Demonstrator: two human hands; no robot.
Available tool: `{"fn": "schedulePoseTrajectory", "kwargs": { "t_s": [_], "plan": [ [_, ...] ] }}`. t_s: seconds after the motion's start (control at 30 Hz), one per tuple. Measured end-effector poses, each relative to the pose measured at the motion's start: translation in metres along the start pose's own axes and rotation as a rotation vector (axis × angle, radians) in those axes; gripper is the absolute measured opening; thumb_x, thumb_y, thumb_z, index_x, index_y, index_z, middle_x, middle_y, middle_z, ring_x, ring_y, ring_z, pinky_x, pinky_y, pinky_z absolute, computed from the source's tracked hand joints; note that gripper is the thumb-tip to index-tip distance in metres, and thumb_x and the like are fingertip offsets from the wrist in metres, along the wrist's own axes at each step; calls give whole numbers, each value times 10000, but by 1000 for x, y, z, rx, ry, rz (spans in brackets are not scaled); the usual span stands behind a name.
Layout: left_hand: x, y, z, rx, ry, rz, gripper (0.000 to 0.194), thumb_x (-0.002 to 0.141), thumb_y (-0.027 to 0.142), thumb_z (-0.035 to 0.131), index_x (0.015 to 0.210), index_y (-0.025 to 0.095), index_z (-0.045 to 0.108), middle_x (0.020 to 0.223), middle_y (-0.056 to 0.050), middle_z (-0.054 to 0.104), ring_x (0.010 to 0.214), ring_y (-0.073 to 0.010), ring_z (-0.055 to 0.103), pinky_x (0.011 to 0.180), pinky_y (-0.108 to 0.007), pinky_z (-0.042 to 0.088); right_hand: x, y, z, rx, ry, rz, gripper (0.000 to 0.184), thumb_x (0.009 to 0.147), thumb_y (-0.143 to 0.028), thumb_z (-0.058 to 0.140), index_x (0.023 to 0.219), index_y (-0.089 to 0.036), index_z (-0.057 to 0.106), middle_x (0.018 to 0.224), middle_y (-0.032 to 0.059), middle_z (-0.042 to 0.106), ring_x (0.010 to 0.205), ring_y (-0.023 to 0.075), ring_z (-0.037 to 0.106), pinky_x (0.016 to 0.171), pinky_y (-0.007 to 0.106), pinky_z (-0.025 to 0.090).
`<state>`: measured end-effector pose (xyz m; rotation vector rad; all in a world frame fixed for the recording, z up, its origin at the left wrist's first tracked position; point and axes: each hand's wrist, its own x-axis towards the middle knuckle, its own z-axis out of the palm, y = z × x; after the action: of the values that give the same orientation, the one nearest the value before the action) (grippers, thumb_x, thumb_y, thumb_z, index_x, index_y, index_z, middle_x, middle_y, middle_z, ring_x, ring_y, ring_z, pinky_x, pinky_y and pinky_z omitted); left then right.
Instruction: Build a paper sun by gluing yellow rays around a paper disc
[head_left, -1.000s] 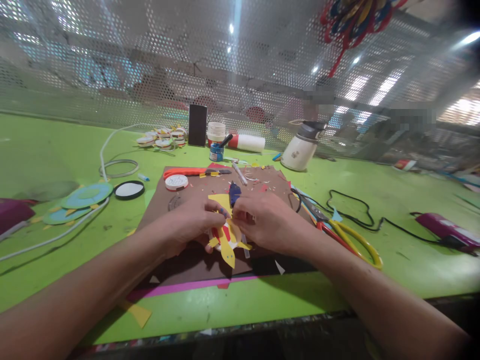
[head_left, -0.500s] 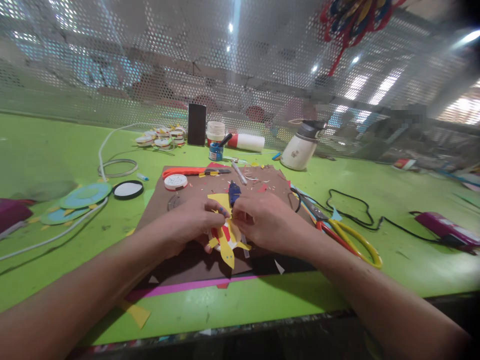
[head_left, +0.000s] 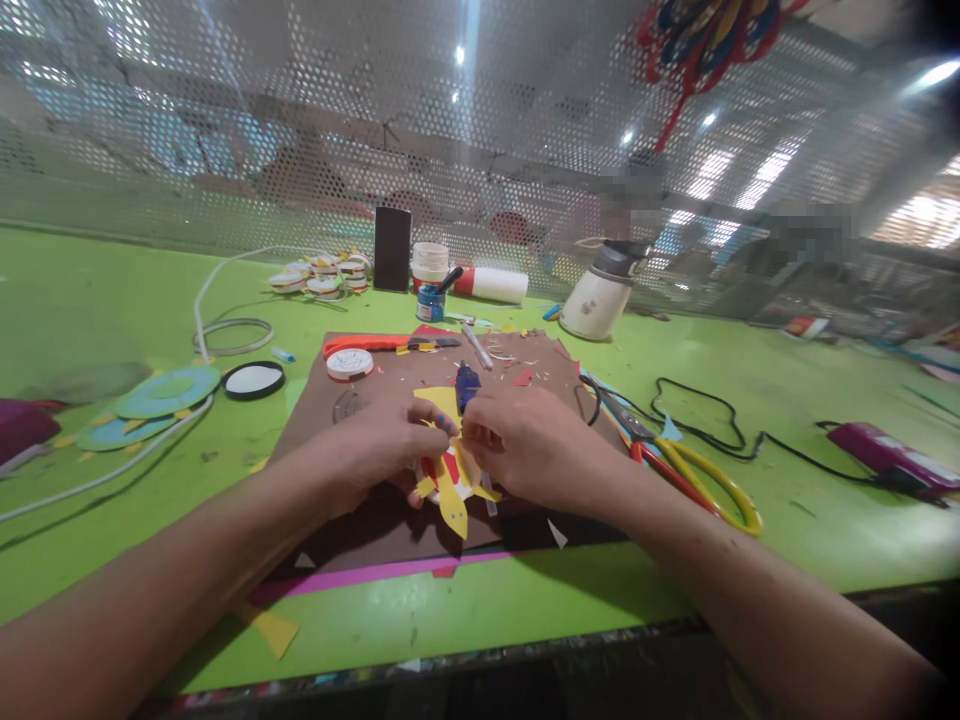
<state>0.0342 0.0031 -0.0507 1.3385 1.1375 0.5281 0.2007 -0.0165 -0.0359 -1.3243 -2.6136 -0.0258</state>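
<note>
A yellow paper turtle (head_left: 453, 508) with a red and white round body lies over the brown board, its pointed head toward me. My left hand (head_left: 386, 445) is closed on its left side, with the thumb and forefinger meeting near the top of the body. My right hand (head_left: 525, 440) has its fingers curled in a pinch at the turtle's right edge; its fingertips are partly hidden, so what they pinch is unclear. Just beyond the fingers are a yellow paper piece (head_left: 431, 398) and a dark blue glue gun (head_left: 467, 383), partly covered by my right hand.
On the brown board (head_left: 315, 520) lie an orange-handled cutting tool (head_left: 367, 344) and a white round lid (head_left: 349, 364). Yellow-and-red-handled scissors (head_left: 712, 485) rest to the right. Behind stand a blue jar (head_left: 430, 302) and a white spray bottle (head_left: 596, 300). A black cord (head_left: 705, 390) crosses the right side.
Both hands keep nearly the same pose around the paper turtle. The whole view has shifted very slightly; nothing has visibly been picked up or let go.
</note>
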Motion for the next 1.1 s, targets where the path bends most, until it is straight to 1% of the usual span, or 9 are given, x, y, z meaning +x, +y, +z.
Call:
{"fn": "schedulePoseTrajectory", "kwargs": {
  "t_s": [0.27, 0.47, 0.57, 0.67, 0.8, 0.87, 0.97, 1.03, 1.1],
  "plan": [
    [3, -3, 0, -14, -1, -3, 182, 622, 115, 540, 792, 154, 591, 502, 23, 548, 440, -97, 484, 377, -168, 339, -1, -1, 0, -88, 5, -30, 110, 773, -107, 505, 726, -146, 596, 718, 58, 610, 639, 147, 454, 553, 278, 239],
    [0, 0, 0, 22, 11, -13, 187, 626, 124, 534, 801, 144, 597, 476, 28, 539, 406, -89, 453, 361, -172, 325, -1, -1, 0, -72, 6, -18, 105, 774, -106, 517, 739, -152, 606, 713, 53, 618, 630, 146, 458, 553, 277, 243],
    [1, 0, 0, -14, 2, -8, 199, 600, 106, 527, 782, 142, 600, 478, 25, 547, 422, -91, 472, 367, -165, 331, -1, 0, -1, 3, 22, 23, 85, 794, -135, 547, 772, -142, 629, 705, 47, 629, 635, 143, 479, 554, 268, 261],
    [3, -3, -1, -93, -11, -14, 233, 574, 100, 530, 795, 143, 593, 543, -13, 618, 461, -109, 519, 385, -177, 370, 0, 4, -2, 126, 96, 85, 87, 816, -175, 580, 812, -133, 656, 695, 33, 635, 621, 128, 501, 564, 252, 297],
    [4, -4, -2, -170, -31, -43, 294, 549, 90, 530, 832, 144, 593, 544, -22, 634, 447, -123, 524, 370, -197, 392, 0, 13, -3, 244, 199, 171, 115, 825, -179, 592, 744, -135, 661, 633, 6, 616, 578, 102, 485, 553, 234, 312],
    [4, -4, -2, -190, -42, -44, 286, 550, 84, 531, 823, 147, 590, 533, -11, 622, 436, -117, 515, 359, -194, 388, 0, 16, -5, 300, 171, 186, 196, 847, -238, 587, 697, -132, 655, 601, -2, 596, 559, 95, 469, 540, 232, 311],
    [3, -3, -3, -209, -64, -34, 248, 567, 82, 532, 799, 155, 581, 502, 12, 590, 419, -103, 498, 356, -185, 386, 0, 17, -7, 372, 47, 185, 274, 857, -316, 587, 672, -127, 657, 574, -8, 581, 538, 90, 458, 524, 232, 315],
    [2, -2, -3, -215, -70, -37, 228, 576, 88, 536, 788, 159, 578, 487, 21, 575, 424, -99, 494, 362, -182, 393, 0, 15, -8, 398, -25, 189, 244, 849, -298, 597, 695, -125, 674, 595, -3, 607, 553, 93, 484, 531, 231, 331],
    [3, -3, -3, -214, -67, -41, 225, 577, 93, 541, 789, 163, 573, 484, 23, 572, 439, -102, 497, 372, -185, 406, 0, 12, -7, 408, -33, 203, 174, 832, -230, 604, 724, -121, 687, 627, 4, 635, 578, 97, 516, 549, 229, 352]
  ]
}}
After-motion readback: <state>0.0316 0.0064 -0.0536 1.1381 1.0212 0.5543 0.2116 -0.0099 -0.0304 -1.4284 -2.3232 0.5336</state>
